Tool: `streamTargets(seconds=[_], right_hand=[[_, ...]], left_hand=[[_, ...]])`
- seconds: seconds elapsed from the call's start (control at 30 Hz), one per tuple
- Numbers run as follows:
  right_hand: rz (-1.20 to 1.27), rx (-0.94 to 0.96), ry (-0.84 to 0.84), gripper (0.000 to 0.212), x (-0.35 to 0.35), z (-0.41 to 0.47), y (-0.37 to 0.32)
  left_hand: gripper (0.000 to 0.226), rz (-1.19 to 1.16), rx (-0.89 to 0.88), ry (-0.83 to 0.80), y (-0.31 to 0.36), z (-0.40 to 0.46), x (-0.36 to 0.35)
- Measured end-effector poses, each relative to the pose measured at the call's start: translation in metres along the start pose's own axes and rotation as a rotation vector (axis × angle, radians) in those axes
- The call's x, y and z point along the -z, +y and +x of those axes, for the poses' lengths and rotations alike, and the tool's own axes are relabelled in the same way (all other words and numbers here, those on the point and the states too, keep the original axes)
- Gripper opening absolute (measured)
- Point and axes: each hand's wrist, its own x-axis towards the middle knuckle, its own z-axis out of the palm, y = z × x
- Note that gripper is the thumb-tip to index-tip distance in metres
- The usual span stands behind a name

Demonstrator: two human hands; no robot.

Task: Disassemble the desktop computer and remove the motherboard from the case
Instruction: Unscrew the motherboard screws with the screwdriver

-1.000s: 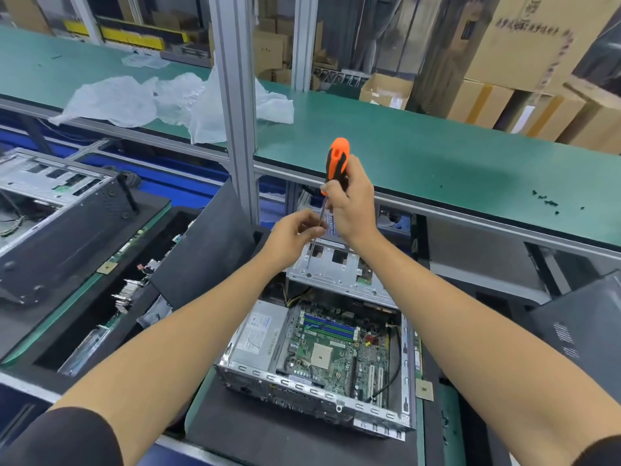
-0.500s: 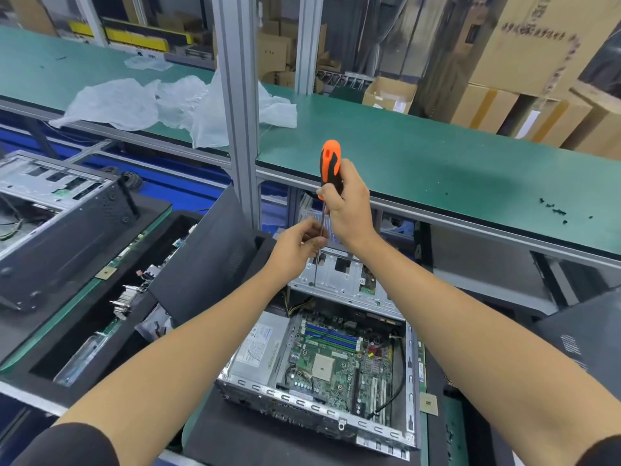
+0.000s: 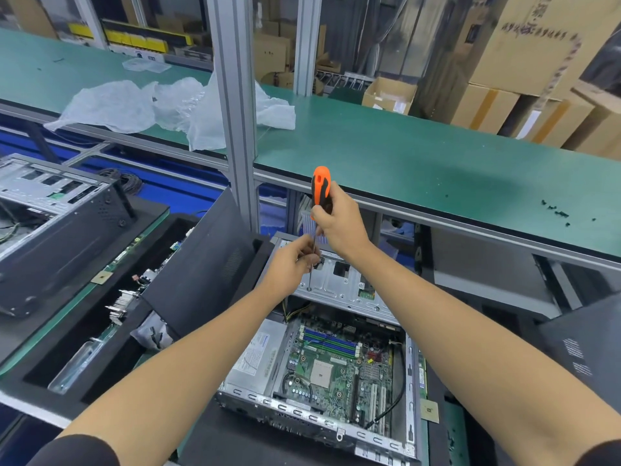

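An open desktop case (image 3: 408,391) lies in front of me with its green motherboard (image 3: 332,368) exposed. Over the case's far half sits a silver drive cage (image 3: 349,284). My right hand (image 3: 339,223) grips the orange-and-black handle of a screwdriver (image 3: 320,186), which stands upright with its tip on the cage's left side. My left hand (image 3: 292,264) pinches the screwdriver's thin shaft just below the right hand. A grey power supply (image 3: 258,358) fills the case's left side.
A black side panel (image 3: 201,264) leans left of the case. A tray of parts (image 3: 111,314) and another case (image 3: 57,210) lie further left. A grey post (image 3: 232,112) rises behind. Plastic bags (image 3: 134,105) and loose screws (image 3: 554,210) sit on the green shelf (image 3: 420,156).
The screwdriver has tilted upright and its tip has come down onto the drive cage. Both hands keep their hold on it; the view has shifted slightly.
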Motion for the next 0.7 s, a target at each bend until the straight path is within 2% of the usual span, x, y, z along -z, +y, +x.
streamTargets(seconds=[0.1,0.2,0.33,0.37,0.43,0.57,0.7], right_hand=[[-0.057,-0.019,-0.105,0.019,-0.003,-0.005,0.013],[-0.054,-0.039,-0.146,0.019,-0.008,-0.009,0.025],[-0.038,-0.049,-0.114,0.020,-0.012,-0.013,0.037],[-0.028,-0.046,-0.112,0.021,-0.013,-0.014,0.040],[-0.012,-0.050,-0.112,0.023,-0.013,-0.015,0.046],[0.008,-0.082,-0.135,0.019,-0.012,-0.015,0.054],[0.010,-0.059,-0.154,0.014,-0.014,-0.018,0.058]], left_hand=[[0.013,0.024,0.032,-0.004,-0.010,-0.004,-0.007],[0.006,0.057,0.047,0.014,-0.018,-0.013,-0.016],[0.032,0.166,0.019,0.278,-0.033,-0.037,-0.038],[0.036,0.199,0.037,0.295,-0.039,-0.043,-0.042],[0.039,0.274,0.067,0.242,-0.050,-0.052,-0.046],[0.031,0.621,0.126,0.207,-0.046,-0.055,-0.044],[0.017,0.610,0.197,0.084,-0.041,-0.073,-0.058]])
